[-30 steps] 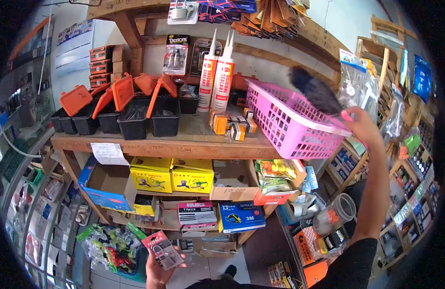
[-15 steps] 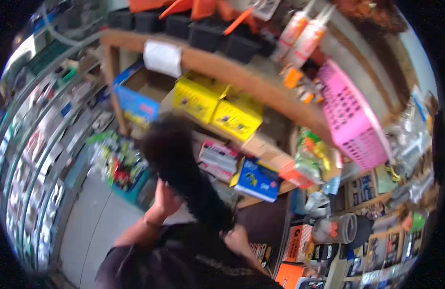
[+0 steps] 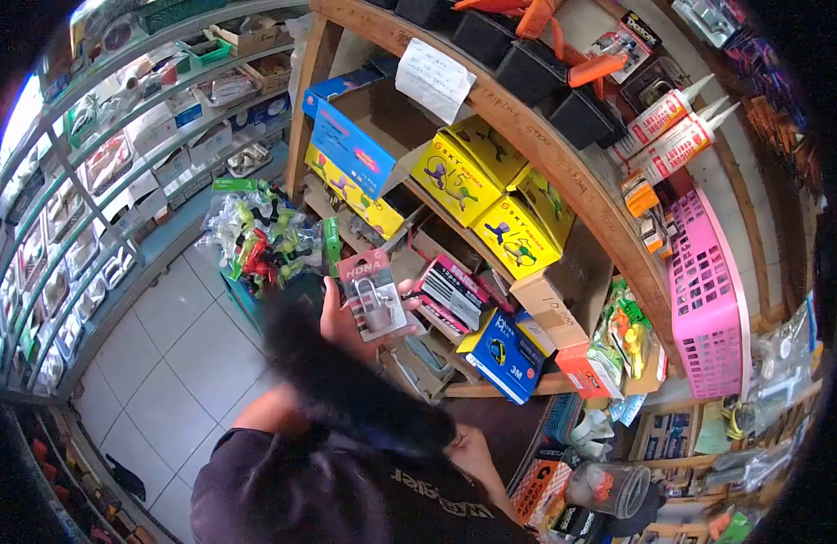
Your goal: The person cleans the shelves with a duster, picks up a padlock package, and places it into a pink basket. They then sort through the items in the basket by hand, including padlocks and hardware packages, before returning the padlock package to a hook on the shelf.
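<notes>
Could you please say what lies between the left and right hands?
The black duster stretches between the left hand and the right hand, which holds its end; the head view shows it.

Pink basket (image 3: 709,299), black duster (image 3: 350,385), yellow boxes (image 3: 459,177) with purple and green pictures, and pale floor tiles (image 3: 178,363) in a grid, lol.

The basket (image 3: 709,295) lies right of the sealant tubes (image 3: 668,136), with boxes (image 3: 518,238) on shelves below.

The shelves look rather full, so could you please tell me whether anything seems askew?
The blue 3M box sits askew, with a corner jutting past the lower wooden edge. No spill or damage stands out.
</notes>
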Available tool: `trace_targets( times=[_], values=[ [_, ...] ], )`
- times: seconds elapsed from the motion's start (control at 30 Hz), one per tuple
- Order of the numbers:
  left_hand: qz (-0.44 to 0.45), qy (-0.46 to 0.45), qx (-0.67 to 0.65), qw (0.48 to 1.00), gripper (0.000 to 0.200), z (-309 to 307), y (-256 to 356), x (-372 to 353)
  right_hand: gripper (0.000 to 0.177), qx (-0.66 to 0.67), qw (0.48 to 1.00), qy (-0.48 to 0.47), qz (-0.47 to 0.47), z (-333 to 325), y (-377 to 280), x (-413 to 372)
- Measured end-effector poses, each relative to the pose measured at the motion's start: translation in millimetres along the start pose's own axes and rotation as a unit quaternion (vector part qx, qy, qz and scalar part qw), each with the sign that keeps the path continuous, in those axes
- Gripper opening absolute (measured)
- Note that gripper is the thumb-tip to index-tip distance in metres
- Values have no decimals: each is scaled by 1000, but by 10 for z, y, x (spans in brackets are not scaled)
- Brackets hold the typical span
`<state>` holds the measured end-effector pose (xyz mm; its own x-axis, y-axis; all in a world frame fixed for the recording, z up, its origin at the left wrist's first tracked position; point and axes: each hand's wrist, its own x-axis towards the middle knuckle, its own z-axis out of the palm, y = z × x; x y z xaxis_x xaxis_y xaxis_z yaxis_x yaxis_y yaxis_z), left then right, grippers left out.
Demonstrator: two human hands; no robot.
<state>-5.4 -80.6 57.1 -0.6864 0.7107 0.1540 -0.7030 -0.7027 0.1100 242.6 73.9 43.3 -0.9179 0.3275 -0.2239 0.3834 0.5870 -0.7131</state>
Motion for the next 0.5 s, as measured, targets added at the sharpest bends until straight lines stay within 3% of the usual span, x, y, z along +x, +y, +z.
trace_targets(
  times=[0.03, 0.07, 0.13, 0.17, 0.2, 0.3, 0.33, 0.4, 0.47, 0.5],
  values=[
    [5, 6, 11, 1000, 77, 52, 1, -24, 34, 29, 1000, 1, 8, -67, -291, 51],
    [12, 6, 6, 1000, 77, 24, -7, -47, 32, 82, 993, -41, 78, -48, -111, 69],
    [-20, 157, -1, 987, 78, -85, -18, -83, 36, 13, 999, -12, 44, -20, -111, 32],
    [9, 71, 77, 994, 80, -165, -100, -31, 36, 11, 999, -15, 40, -46, -91, 18],
    [4, 1, 36, 999, 81, -64, -4, -80, 31, -3, 997, -28, 70, -74, -64, -6],
    [-34, 178, 79, 980, 83, -70, -23, -109, 26, -20, 990, -71, 118, -68, -59, 14],
    [-24, 102, 52, 993, 83, -53, -47, -94, 25, -26, 986, -102, 132, -71, -106, 44],
    [-18, 78, 79, 994, 84, -208, -130, -68, 25, -83, 973, -127, 175, -10, -117, 11],
    [29, 93, 185, 978, 85, -44, -160, -59, 36, -17, 999, -8, 32, 130, 180, -52],
    [-24, 13, 43, 999, 76, -91, -87, -21, 36, -16, 999, -6, 32, 125, 127, -21]
  ],
)
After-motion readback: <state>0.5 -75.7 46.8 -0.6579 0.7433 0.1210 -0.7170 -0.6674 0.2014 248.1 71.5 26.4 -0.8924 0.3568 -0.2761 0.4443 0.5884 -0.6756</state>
